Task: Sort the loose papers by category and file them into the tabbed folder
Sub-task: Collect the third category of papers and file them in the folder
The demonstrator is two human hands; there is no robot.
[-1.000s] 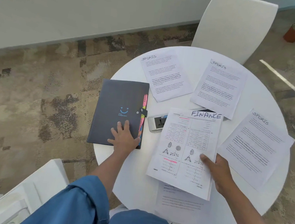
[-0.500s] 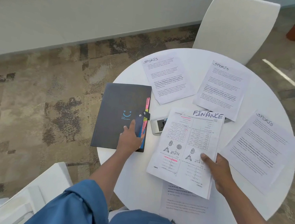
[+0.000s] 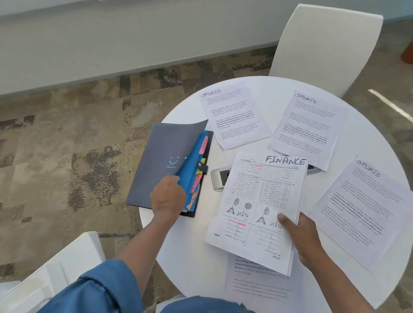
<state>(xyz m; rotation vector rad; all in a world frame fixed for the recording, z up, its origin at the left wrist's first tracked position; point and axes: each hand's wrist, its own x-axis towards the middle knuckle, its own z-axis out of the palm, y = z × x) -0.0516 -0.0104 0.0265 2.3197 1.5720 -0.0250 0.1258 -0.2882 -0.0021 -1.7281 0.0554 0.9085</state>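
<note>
On the round white table, we are lifting the dark grey tabbed folder's floppy cover at the left edge, left hand pinching it; right hand is gripping the flimsy white FINANCE sheets by their near corner.

A dark grey tabbed folder with a small blue smile mark is lying at the left edge of the round white worktop, its front cover lifting open over blue dividers and coloured tabs. A FINANCE sheet — tables and small diagrams, pink highlighting — is sitting near the middle, overlapping another printed page at the near edge. Three SPORTS pages are lying flat — far left, far centre, right.
</note>
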